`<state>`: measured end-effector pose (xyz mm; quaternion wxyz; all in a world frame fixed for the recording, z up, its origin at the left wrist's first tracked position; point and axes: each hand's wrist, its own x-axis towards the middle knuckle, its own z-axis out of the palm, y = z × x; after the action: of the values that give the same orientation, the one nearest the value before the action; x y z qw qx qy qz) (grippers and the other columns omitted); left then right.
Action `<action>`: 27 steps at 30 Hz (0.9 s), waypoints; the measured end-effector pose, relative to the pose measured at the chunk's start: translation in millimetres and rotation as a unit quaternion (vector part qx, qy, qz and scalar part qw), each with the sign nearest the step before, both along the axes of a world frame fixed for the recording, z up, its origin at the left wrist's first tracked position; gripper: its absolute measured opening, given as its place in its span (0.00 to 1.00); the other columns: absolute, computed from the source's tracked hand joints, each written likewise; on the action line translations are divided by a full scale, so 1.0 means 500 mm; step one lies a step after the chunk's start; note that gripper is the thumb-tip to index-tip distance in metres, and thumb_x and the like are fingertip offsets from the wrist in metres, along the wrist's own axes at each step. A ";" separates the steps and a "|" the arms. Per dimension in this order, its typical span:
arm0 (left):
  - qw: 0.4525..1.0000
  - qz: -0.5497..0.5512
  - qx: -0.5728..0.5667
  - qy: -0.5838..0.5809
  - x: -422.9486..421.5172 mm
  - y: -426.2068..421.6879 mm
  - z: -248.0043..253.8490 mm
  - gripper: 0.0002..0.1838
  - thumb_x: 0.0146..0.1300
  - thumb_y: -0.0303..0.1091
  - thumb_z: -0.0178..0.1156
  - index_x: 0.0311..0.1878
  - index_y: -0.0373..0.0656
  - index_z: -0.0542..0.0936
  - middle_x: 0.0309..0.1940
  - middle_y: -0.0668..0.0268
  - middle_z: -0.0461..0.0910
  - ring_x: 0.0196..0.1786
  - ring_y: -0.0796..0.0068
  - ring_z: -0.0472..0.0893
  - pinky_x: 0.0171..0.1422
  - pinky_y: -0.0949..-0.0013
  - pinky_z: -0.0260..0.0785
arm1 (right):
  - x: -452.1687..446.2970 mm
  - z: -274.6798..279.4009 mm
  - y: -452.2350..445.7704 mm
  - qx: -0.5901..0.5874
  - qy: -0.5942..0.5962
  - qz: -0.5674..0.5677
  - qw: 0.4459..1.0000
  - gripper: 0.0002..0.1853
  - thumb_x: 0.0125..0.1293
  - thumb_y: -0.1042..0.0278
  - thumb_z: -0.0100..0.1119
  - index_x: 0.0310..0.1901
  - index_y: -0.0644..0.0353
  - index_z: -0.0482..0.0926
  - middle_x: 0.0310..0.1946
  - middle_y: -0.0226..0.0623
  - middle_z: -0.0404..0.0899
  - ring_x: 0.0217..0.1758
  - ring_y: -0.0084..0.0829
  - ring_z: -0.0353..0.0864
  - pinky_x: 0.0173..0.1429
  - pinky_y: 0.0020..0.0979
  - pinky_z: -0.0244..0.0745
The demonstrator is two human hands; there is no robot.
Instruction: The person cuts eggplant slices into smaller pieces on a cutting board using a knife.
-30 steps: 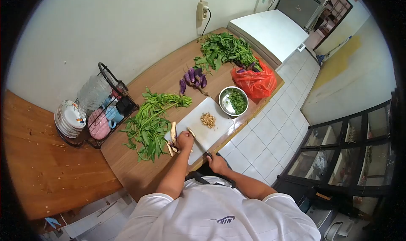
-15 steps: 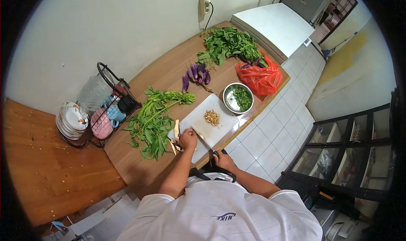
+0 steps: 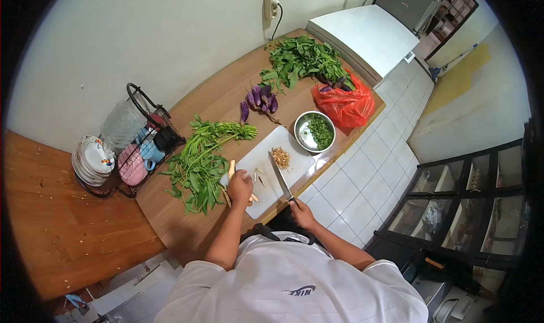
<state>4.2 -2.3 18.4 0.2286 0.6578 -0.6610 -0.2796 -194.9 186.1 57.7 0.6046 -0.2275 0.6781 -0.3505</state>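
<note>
In my right hand [image 3: 304, 215] is a kitchen knife [image 3: 281, 177], gripped by its black handle. Its blade slants across the white cutting board [image 3: 297, 170], the tip beside a heap of chopped pale bits [image 3: 280, 158]. My left hand [image 3: 241, 189] is curled at the board's left end over pale, root-like pieces [image 3: 232, 169]; its fingertips are hidden, so what it grips does not show. Between the hand and the blade lie a few slim cut pieces [image 3: 260, 177]. A metal bowl [image 3: 297, 131] of chopped greens [image 3: 321, 133] stands just past the board.
Leafy greens [image 3: 198, 167] spread left of the board. Purple eggplants [image 3: 262, 100] lie behind it, and more greens [image 3: 303, 59] at the back. A red plastic bag [image 3: 345, 105] sits near the right edge. A black dish rack [image 3: 150, 158] with plates and cups stands left.
My left hand has shifted left, away from the blade, to the root-like pieces. The knife has swung forward to the chopped heap, and slim cut pieces now show on the board.
</note>
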 end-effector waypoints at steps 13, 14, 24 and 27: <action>0.991 -0.077 -0.064 -0.084 -0.004 -0.019 -0.010 0.17 0.53 0.29 0.68 0.48 0.52 0.86 0.46 0.65 0.82 0.53 0.56 0.80 0.53 0.53 0.75 | -0.001 -0.054 0.032 -0.044 0.061 -0.007 0.997 0.17 0.83 0.48 0.50 0.41 0.51 0.74 0.22 0.22 0.66 0.20 0.18 0.64 0.23 0.27 0.60; 0.991 -0.078 -0.064 -0.083 -0.007 -0.023 -0.009 0.17 0.53 0.29 0.68 0.48 0.52 0.86 0.46 0.65 0.82 0.53 0.56 0.80 0.53 0.53 0.75 | -0.002 -0.058 0.036 -0.037 0.065 -0.006 0.997 0.17 0.83 0.47 0.50 0.41 0.51 0.74 0.22 0.23 0.67 0.20 0.19 0.65 0.24 0.27 0.61; 0.989 -0.143 -0.014 -0.042 -0.065 -0.067 -0.029 0.06 0.54 0.33 0.71 0.36 0.52 0.91 0.34 0.65 0.88 0.42 0.58 0.86 0.47 0.56 0.79 | 0.000 -0.054 0.052 -0.014 0.185 0.065 0.981 0.23 0.82 0.43 0.50 0.42 0.57 0.75 0.22 0.32 0.73 0.23 0.26 0.74 0.30 0.33 0.72; 0.996 -0.091 0.003 -0.007 -0.069 -0.053 -0.038 0.04 0.56 0.34 0.72 0.34 0.51 0.91 0.32 0.65 0.89 0.37 0.60 0.87 0.43 0.57 0.80 | 0.007 -0.062 0.041 -0.024 0.266 0.101 0.958 0.23 0.81 0.43 0.50 0.45 0.59 0.76 0.25 0.46 0.81 0.31 0.44 0.85 0.39 0.46 0.78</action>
<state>-30.6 -28.6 -0.8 0.1961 0.5975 -0.7188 -0.2965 -191.2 206.8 26.8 0.4287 -0.3945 0.7793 -0.2305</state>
